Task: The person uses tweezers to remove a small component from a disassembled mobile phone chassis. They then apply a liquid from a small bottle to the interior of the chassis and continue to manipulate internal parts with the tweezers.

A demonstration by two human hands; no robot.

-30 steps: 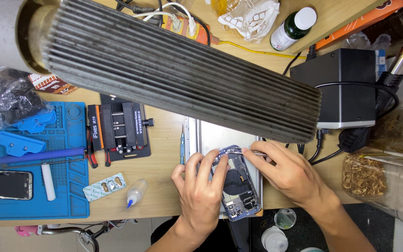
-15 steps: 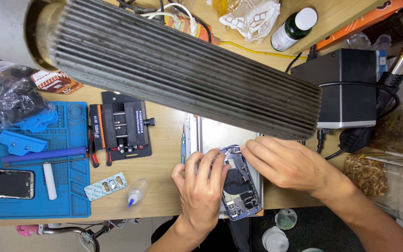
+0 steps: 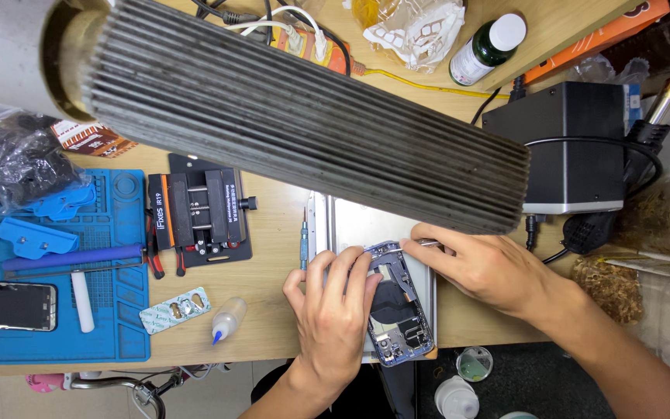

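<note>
1 opened phone (image 3: 399, 310), blue-framed with a black coil and bare boards showing, lies on a grey metal plate (image 3: 350, 225) at the desk's front edge. Left hand (image 3: 333, 310) presses flat on its left side, fingers spread; right hand (image 3: 482, 268) pinches a thin metal tool (image 3: 428, 243) at its top corner. Ribbed grey lamp head (image 3: 304, 116) hangs above.

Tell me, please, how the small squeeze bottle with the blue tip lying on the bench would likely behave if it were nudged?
The squeeze bottle lies on its side on the bare wooden bench, so it would probably roll or pivot rather than slide. It looks like soft translucent plastic, so it is likely light and gives under a pinch. Its tapered blue tip suggests it would curve as it rolls.
</note>
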